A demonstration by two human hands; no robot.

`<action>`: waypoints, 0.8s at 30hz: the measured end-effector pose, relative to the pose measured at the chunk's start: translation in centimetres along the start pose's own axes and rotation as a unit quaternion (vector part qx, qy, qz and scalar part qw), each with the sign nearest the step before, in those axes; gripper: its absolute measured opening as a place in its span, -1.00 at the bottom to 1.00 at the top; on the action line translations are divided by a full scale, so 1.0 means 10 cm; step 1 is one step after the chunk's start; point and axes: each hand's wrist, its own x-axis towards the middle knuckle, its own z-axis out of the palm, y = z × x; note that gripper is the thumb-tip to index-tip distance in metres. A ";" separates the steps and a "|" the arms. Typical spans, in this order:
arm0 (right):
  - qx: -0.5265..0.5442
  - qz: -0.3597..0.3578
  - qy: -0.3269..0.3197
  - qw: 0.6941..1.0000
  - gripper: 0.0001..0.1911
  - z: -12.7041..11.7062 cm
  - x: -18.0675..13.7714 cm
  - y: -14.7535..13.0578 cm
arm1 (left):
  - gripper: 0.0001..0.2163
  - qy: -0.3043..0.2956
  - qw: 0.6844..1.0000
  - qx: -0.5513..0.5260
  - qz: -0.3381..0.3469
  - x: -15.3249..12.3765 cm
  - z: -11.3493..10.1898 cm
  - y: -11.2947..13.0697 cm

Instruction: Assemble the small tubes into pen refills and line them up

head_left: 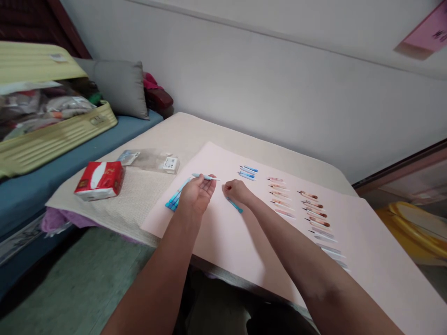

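Far L: red tissue pack (99,179), then a clear plastic packet (150,160), both on the cloth. On the pink sheet (223,242), a bunch of blue pens (174,200) slants, dark-blue ends lower L, partly behind the L hand (197,193). That hand, palm partly up, pinches a pale pen (209,177) btw thumb & fingers, above the sheet; long axis runs L–R, dipping slightly R, narrow white end pointing R, twd the R hand (235,190). R fingers are curled; can't tell if they grip the blue stick (235,205) slanting out below, far end lower R. Further R: blue-and-white pens (248,172), pink pens (279,197), brown-ended pens (316,209), axes approx. L–R, several dark tips pointing L.
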 end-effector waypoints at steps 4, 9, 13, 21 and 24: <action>-0.026 0.002 -0.026 0.999 -0.89 -0.01 0.02 -0.06 | -0.89 -0.002 1.000 -0.009 -0.004 0.02 -0.01 0.01; -0.071 0.006 -0.050 0.996 -0.87 -0.01 -0.02 -0.14 | -0.91 0.002 1.000 -0.012 -0.007 0.02 0.00 0.02; -0.101 0.006 -0.061 0.993 -0.85 0.02 -0.06 -0.16 | -0.90 0.000 1.000 -0.010 -0.003 0.00 0.00 0.02; -0.133 0.030 -0.044 0.990 -0.78 -0.15 -0.10 -0.05 | -0.89 -0.004 1.000 -0.012 -0.001 0.02 -0.01 0.03; -0.150 0.062 -0.020 0.986 -0.73 -0.16 -0.23 0.01 | -0.90 -0.002 1.000 -0.018 -0.003 0.02 -0.01 0.04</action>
